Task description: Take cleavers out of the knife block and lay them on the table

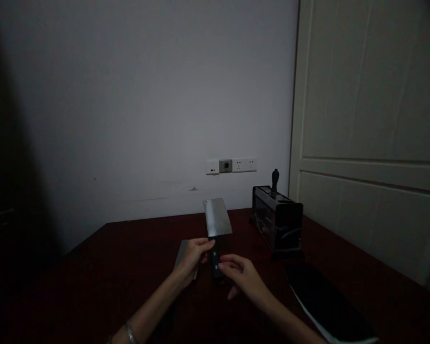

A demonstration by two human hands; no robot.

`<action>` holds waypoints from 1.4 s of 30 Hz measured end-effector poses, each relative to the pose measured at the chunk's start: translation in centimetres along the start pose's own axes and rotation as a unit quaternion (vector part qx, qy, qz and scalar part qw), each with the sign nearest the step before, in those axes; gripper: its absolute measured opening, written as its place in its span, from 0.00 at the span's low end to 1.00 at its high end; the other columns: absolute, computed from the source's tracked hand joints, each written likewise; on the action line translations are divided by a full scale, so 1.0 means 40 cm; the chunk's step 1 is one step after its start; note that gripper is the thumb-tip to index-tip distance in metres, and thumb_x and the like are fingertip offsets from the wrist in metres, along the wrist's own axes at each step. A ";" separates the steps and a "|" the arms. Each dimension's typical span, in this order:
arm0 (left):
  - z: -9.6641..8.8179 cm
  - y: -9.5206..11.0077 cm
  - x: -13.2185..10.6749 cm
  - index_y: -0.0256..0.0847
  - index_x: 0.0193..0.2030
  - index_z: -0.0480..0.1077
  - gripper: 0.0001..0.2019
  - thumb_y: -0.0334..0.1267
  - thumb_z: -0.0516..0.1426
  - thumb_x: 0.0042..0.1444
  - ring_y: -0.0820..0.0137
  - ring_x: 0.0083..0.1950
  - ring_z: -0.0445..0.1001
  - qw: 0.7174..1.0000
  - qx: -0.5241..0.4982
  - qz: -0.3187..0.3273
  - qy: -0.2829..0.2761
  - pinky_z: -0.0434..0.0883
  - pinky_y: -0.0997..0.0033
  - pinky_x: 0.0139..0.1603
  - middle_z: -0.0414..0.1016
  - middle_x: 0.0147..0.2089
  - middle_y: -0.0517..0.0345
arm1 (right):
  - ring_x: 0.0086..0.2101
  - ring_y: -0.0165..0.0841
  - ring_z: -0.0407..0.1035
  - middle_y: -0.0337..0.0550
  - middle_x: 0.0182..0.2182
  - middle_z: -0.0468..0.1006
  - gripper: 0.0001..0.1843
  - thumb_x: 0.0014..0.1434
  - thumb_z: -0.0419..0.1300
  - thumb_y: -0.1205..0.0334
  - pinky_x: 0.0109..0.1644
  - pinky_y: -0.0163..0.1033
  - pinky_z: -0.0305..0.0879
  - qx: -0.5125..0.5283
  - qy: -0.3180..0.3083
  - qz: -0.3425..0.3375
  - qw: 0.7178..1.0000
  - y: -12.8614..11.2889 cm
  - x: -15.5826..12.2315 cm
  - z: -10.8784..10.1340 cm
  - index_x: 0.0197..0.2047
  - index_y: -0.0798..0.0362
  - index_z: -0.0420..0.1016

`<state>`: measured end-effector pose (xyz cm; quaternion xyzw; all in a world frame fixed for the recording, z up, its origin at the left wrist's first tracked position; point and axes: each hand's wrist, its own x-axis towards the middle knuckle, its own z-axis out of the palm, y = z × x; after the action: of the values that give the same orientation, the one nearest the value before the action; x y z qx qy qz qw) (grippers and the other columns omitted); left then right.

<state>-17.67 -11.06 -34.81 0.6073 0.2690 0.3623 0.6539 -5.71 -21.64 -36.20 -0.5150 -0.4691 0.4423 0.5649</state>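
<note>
A cleaver [218, 217] with a broad steel blade and a black riveted handle is held over the table, blade pointing away from me. My left hand [196, 253] grips the handle just below the blade, thumb on top. At the handle's lower end, the thumb and fingertips of my right hand [241, 277] pinch its right edge. Partly hidden beneath my left hand lies a flat grey piece [180, 252]; its kind cannot be made out.
On the dark red table [139, 239], a black knife block [277, 220] stands at the back right with one black handle [275, 180] sticking up. A long black object with a white edge [329, 301] lies at the right. Behind are wall sockets [244, 165] and a pale door [372, 143].
</note>
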 end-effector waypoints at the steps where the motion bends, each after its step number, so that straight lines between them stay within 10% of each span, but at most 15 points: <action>1: -0.007 -0.009 -0.006 0.34 0.22 0.66 0.17 0.48 0.61 0.39 0.81 0.19 0.54 1.000 0.009 -0.005 -0.002 0.47 0.77 0.20 0.59 0.19 0.64 | 0.34 0.40 0.70 0.50 0.34 0.73 0.33 0.37 0.64 0.44 0.16 0.32 0.66 0.010 -0.012 0.018 1.000 0.007 0.000 0.010 0.40 0.60 0.65; 20: -0.053 -0.114 -0.081 0.38 0.19 0.63 0.20 0.55 0.60 0.33 0.77 0.14 0.58 0.980 0.109 -0.163 -0.020 0.52 0.76 0.13 0.60 0.14 0.64 | 0.20 0.27 0.65 0.34 0.22 0.68 0.22 0.28 0.63 0.56 0.13 0.27 0.52 -0.047 -0.023 0.147 0.988 0.147 -0.023 0.061 0.29 0.54 0.61; 42: -0.065 -0.158 -0.058 0.38 0.16 0.63 0.21 0.54 0.54 0.46 0.78 0.09 0.50 0.956 0.219 -0.189 -0.053 0.46 0.75 0.13 0.57 0.09 0.64 | 0.21 0.33 0.72 0.40 0.26 0.72 0.24 0.32 0.63 0.55 0.14 0.29 0.57 -0.054 -0.040 0.210 0.975 0.123 -0.024 0.060 0.31 0.53 0.58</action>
<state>-20.19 -11.37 -41.59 0.6919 0.4163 0.1317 0.5750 -8.30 -21.79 -41.12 -0.6134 -0.3959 0.5457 0.4114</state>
